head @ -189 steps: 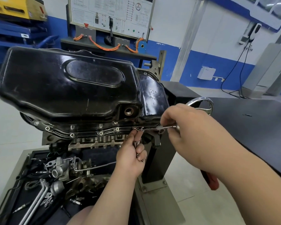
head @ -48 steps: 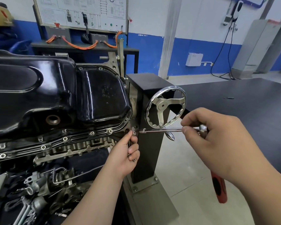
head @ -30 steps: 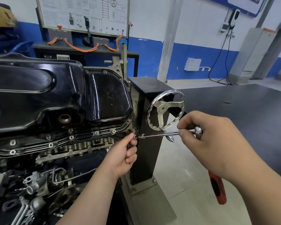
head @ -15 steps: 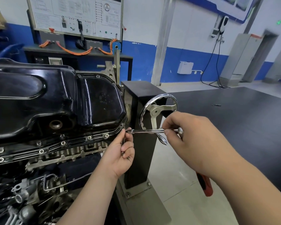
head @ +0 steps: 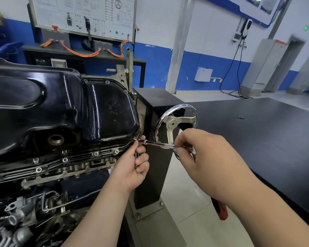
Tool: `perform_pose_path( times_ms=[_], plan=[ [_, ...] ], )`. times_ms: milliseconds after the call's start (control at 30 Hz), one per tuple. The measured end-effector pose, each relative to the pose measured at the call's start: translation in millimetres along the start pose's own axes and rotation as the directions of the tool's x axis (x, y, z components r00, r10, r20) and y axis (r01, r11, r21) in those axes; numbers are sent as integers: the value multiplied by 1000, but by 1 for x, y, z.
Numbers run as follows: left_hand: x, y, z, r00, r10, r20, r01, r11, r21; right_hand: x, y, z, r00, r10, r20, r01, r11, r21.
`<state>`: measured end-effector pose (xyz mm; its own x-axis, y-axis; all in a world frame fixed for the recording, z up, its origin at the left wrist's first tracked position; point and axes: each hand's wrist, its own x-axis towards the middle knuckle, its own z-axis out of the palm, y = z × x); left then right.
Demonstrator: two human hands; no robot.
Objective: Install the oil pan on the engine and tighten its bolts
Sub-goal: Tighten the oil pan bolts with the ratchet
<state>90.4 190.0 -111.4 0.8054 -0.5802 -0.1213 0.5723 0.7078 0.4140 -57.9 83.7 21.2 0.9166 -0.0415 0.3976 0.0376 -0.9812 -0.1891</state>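
oil pan (head: 61, 107): on engine, left of both hands
driver shaft (head: 159, 144): sideways, tip at pan's right corner
left hand (head: 132, 168): nearer, gripping spare bolts (head: 136, 160)
right hand (head: 203, 157): pinching shaft's far end

you've got one oil pan (head: 43, 111), four seated bolts (head: 96, 153) in full view along its near flange, one driver shaft (head: 159, 144), one handwheel (head: 172, 124), and two hands, left hand (head: 132, 168) and right hand (head: 203, 157); loose bolts in your left can't be counted.
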Motion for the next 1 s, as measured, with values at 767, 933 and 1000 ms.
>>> perform_pose_path(
  times_ms=[767, 933, 1000],
  plan=[
    [2, -2, 13, 1000, -11, -19, 5, 954, -300, 45, -33, -18, 998, -67, 8, 68, 989, -130],
    [2, -1, 14, 1000, -17, -12, 13, 954, -298, 49, -36, -12, 998, 6, -60, -17, 983, -183],
    [2, 0, 14, 1000, -20, -19, 14, 953, -301, 48, -36, -14, 1000, 8, -28, -12, 988, -155]
  ],
)
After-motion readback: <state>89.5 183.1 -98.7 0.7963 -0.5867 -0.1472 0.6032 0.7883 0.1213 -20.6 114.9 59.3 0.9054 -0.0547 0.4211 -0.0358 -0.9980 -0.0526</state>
